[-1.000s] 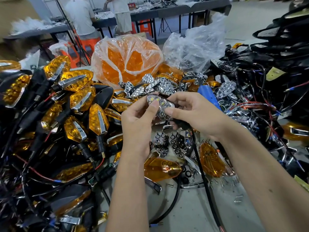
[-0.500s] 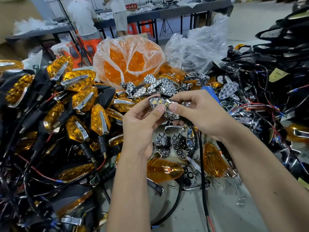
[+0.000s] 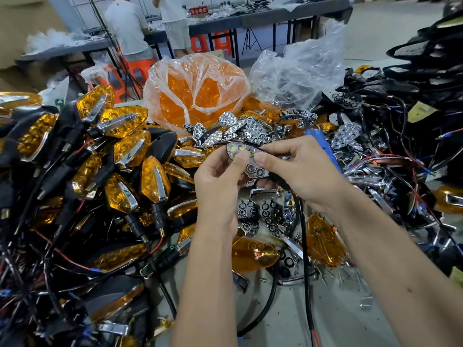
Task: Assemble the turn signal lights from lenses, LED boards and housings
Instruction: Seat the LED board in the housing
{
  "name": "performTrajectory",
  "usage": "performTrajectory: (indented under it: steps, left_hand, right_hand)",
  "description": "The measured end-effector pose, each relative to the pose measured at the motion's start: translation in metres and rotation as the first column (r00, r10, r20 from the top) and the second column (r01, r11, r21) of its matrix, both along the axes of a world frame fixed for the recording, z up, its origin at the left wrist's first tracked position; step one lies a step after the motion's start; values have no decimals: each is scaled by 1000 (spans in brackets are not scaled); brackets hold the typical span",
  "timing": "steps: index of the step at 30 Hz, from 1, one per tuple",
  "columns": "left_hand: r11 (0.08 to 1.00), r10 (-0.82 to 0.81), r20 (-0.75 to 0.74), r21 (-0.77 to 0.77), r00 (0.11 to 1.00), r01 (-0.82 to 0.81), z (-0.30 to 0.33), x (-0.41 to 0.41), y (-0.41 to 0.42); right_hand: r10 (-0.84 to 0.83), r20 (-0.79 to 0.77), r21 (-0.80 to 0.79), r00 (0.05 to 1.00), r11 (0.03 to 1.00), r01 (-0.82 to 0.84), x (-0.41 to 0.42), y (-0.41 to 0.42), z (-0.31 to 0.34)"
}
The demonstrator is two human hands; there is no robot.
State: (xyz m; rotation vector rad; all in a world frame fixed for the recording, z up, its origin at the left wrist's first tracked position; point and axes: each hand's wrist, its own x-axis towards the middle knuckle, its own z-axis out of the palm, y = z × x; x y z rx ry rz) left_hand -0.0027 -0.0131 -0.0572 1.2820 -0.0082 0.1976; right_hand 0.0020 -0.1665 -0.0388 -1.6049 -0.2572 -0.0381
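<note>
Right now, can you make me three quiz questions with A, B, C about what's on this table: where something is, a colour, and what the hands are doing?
1. Where is the bag of lenses?
A. Behind the hands, at the far side of the table
B. On the floor
C. Under the left arm

2. What colour are the lenses on the finished lights?
A. Green
B. Amber
C. Blue

3. What are the hands doing?
A. Resting flat on the table
B. Both holding one chrome reflector
C. Each holding a separate lens

Answers:
1 A: the bag sits beyond the hands, in front of the far tables.
2 B: the piled lights at the left have amber lenses.
3 B: the left hand and right hand pinch the same reflector between thumbs and fingers.
</note>
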Motion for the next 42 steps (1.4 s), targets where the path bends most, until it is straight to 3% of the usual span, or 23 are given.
performTrajectory:
  steps: [4,7,14,20,28,33,37,39,42]
  left_hand:
    - [994,53,37,92,998,-57,1,0,-7]
    - [996,77,55,45,996,-79,2,1,-6]
    - [996,92,42,-2,995,-92,3,0,-2]
    - [992,112,92,42,989,-116,2,1,-4]
    - [968,197,181,121,964,-220,4,0,-4]
    - [995,4,141,-94,990,9,13,-5,-9]
    - [973,29,32,-232,999,-21,12,-8,-6]
    - [965,71,-67,-247,995,-86,10,-6,-5]
    - [947,124,-151,-278,981,-162,7,-5,-2]
  right_hand:
    - [-53,-4,46,999,998,53,0,6,-1]
    - [-76,-1,13,997,997,76,0,8,0]
    - [59,-42,-27,997,998,-60,-1,4,4]
    - [10,-11,-64,1000,998,-11,-1,5,2]
    - [22,-29,67,999,998,-20,-5,15,8]
    - [100,-13,181,995,979,-96,-11,31,15]
    - [61,-39,171,997,984,-53,-16,41,10]
    - [21,-58,113,998,994,-14,-17,46,7]
    - [6,-51,-119,999,993,-12,-14,42,7]
